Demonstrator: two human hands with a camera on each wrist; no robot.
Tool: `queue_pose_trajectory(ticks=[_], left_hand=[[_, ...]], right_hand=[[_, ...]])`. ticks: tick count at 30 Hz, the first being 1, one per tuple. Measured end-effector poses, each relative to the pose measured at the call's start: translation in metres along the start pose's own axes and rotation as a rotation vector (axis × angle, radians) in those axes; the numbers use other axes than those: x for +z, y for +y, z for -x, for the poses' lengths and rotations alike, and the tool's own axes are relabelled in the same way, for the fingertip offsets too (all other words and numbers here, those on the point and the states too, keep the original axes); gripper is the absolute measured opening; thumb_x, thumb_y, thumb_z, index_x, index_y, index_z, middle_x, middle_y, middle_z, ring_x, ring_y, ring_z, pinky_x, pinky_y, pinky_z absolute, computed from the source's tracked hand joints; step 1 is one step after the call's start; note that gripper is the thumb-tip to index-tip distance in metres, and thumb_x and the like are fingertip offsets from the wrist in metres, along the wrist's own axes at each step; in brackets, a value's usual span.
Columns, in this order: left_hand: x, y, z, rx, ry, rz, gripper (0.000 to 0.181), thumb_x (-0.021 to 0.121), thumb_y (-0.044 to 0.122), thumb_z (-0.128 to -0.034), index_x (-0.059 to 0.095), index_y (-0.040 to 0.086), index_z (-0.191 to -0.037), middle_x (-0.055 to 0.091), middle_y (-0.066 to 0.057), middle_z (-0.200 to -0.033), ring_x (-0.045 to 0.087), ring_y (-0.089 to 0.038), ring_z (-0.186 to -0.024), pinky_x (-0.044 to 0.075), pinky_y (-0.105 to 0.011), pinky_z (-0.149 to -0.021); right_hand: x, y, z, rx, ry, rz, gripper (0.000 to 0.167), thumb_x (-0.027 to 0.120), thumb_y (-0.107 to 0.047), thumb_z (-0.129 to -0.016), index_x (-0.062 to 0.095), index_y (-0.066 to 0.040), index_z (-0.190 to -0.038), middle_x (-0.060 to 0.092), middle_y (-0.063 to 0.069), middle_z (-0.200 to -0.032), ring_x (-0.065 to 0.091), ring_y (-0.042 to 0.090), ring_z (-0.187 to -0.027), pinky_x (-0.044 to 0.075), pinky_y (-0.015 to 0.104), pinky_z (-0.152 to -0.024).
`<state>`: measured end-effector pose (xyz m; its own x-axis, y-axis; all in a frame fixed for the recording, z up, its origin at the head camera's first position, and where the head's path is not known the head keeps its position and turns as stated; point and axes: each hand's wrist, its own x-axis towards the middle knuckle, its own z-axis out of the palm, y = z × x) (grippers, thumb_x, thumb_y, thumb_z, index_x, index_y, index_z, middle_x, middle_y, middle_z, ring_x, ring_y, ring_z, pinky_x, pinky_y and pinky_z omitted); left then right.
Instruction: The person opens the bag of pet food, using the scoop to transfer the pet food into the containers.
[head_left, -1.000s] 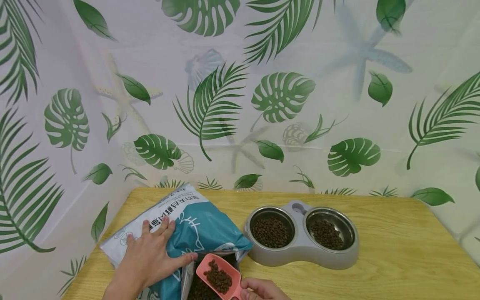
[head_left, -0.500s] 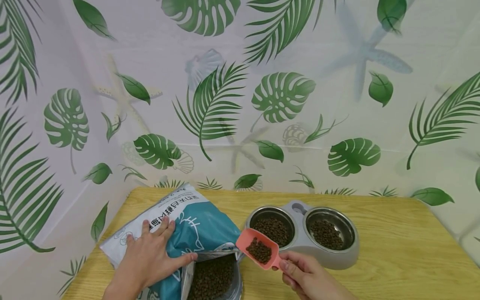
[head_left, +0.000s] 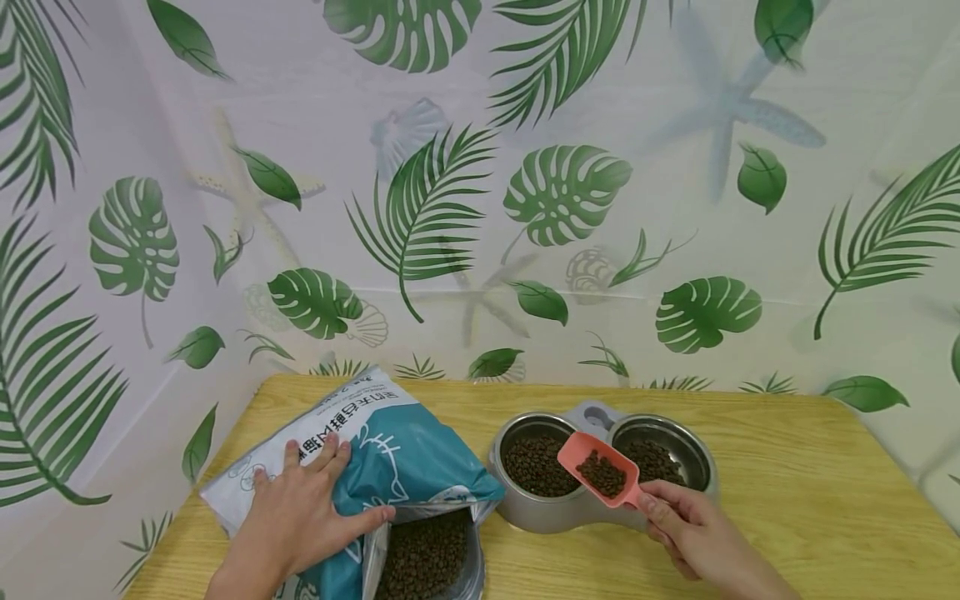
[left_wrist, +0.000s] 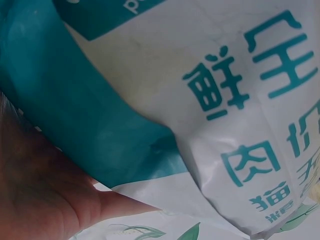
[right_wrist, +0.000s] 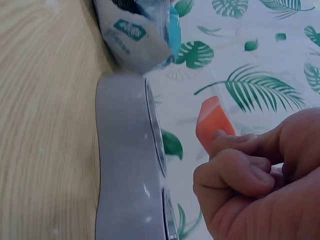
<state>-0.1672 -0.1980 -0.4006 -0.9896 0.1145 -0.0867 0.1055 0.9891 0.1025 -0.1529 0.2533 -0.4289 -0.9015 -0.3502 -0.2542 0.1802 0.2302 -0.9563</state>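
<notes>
My left hand (head_left: 296,508) rests with spread fingers on a teal and white pet food bag (head_left: 431,450), which lies on its side. Brown kibble (head_left: 423,554) shows in its mouth, facing the front. My right hand (head_left: 697,529) grips the handle of a pink scoop (head_left: 572,450) holding some kibble. The scoop is above a grey double feeder (head_left: 543,515), over the space between its two metal bowls. Kibble lies in the left bowl (head_left: 517,432) and the right bowl (head_left: 693,454), which the scoop partly covers. In the right wrist view the scoop (right_wrist: 215,125) hangs apart from the feeder (right_wrist: 122,160).
Everything stands on a wood-grain table (head_left: 810,492). A leaf-patterned cloth (head_left: 570,333) hangs behind its back edge and along the left. The bag's front corner comes close to the feeder's left side.
My right hand has lifted the loaded scoop out of the bag's mouth and carried it rightward to above the feeder. My left hand and the bag stay in place.
</notes>
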Motion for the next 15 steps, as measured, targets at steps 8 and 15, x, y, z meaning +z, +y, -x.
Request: queue_pose_trajectory(ticks=[8,15], left_hand=[[0.001,0.000,0.000,-0.008,-0.018,0.003,0.114,0.047,0.094,-0.0765,0.047,0.011,-0.155,0.045,-0.018,-0.160,0.032,-0.066,-0.142,0.029,-0.089,-0.097],[0.002,0.000,-0.001,-0.009,-0.011,-0.004,0.114,0.047,0.094,-0.0764,0.048,0.011,-0.154,0.045,-0.018,-0.159,0.033,-0.066,-0.141,0.031,-0.089,-0.096]], right_hand=[[-0.021,0.004,0.006,0.146,0.250,0.183,0.047,0.044,-0.029,-0.111,0.050,0.005,-0.143,0.042,-0.002,-0.064,0.028,0.009,-0.046,0.033,0.029,-0.045],[-0.043,0.013,0.007,0.121,0.369,0.612,0.050,0.040,-0.027,-0.113,0.050,0.010,-0.144,0.070,0.018,-0.096,0.059,0.013,-0.079,0.044,0.029,-0.065]])
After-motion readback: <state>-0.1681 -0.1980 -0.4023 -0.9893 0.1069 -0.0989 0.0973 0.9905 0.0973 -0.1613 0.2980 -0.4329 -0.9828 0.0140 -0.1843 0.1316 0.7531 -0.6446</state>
